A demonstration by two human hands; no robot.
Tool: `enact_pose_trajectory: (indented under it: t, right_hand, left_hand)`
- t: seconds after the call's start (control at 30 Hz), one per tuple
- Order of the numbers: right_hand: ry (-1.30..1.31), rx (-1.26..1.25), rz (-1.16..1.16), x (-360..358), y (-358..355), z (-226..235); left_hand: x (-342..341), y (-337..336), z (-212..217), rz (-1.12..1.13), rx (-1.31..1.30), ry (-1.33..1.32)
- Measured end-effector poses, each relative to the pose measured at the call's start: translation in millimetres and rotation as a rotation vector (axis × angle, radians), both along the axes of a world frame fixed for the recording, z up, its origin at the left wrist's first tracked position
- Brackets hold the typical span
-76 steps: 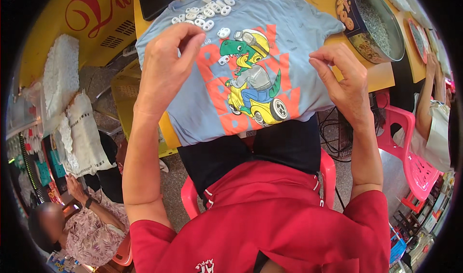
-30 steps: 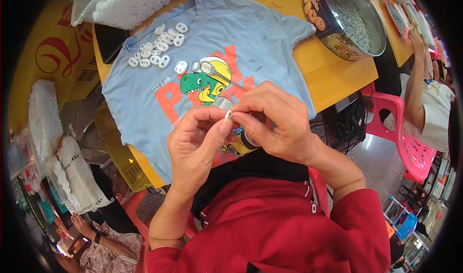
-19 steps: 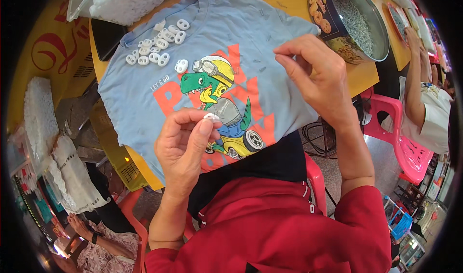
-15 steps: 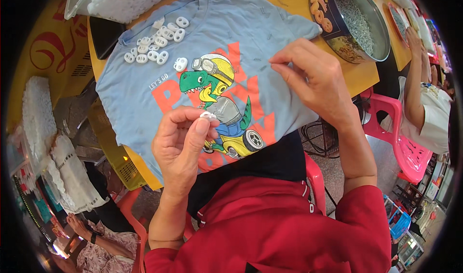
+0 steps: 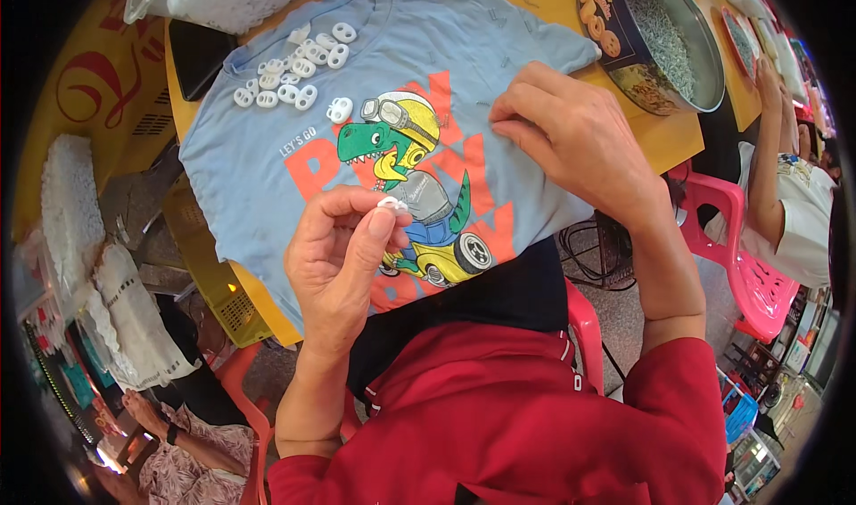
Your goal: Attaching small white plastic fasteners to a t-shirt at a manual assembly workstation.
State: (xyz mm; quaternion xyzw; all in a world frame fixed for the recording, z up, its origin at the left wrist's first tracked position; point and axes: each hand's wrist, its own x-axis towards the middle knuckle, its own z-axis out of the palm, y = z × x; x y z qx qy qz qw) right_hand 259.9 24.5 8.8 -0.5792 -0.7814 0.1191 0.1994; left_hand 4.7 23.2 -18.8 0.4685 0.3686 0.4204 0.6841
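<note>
Left grip [image 5: 334, 255] over shirt [image 5: 446, 28]; yellow table [image 5: 669, 144]; pink chair [image 5: 765, 295]

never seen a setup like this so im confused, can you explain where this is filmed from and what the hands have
There is no robot, only a person's left hand and right hand, both bare. The view comes from a wide fisheye camera on the person's head, looking down, so straight edges bend. A blue T-shirt with a dinosaur print lies on a yellow table. On the shirt are small white two-holed pieces and tiny dark coils. The left hand pinches another white piece between thumb and forefinger. The right hand is over the shirt; whether it holds anything is unclear. At upper right, a round tin holds many small metal bits.
</note>
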Motion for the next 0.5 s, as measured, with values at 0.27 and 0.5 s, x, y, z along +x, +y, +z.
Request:
enact_pose_trajectory:
  t: [0.27, 0.5]
  right_hand:
    - [-0.004, 0.014, 0.028, 2, -2, 5]
    - [0.742, -0.071, -0.017, -28, -25, 12]
  left_hand:
    - [-1, 3, 0, 0.003, -0.093, -0.102]
    - [2, -7, 12, -0.033, -0.070, -0.162]
